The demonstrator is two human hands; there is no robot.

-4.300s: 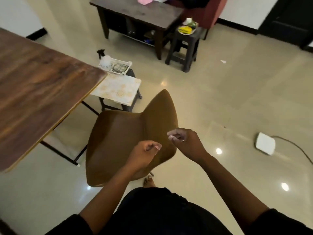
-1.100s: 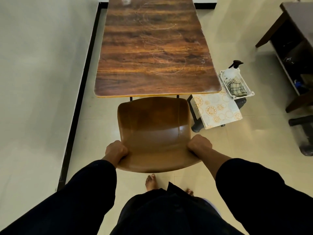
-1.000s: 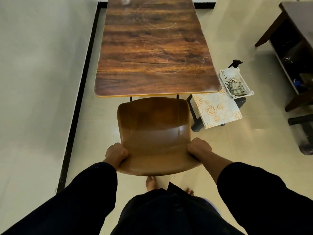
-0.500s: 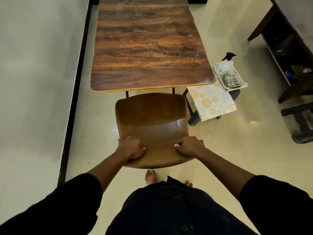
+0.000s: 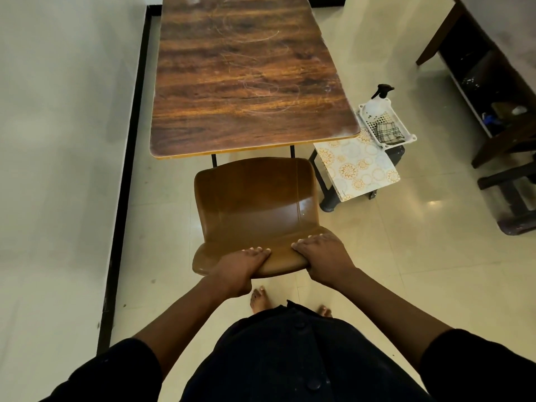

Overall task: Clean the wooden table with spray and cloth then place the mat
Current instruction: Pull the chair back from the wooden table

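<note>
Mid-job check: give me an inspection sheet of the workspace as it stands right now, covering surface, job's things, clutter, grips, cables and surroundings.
Surface: wooden table bare, with thin pale swirl marks and a whitish smear at its far end.
Job's things: spray bottle and folded checked cloth sit in a white basket right of the table; patterned mat lies on a low stool beside it.
Clutter: nothing seen on the table.
Grips: left hand and right hand both hold the top edge of the brown chair back.
Cables: nothing seen.
Surroundings: glossy tiled floor, pale wall on the left, dark wooden furniture on the right.
</note>
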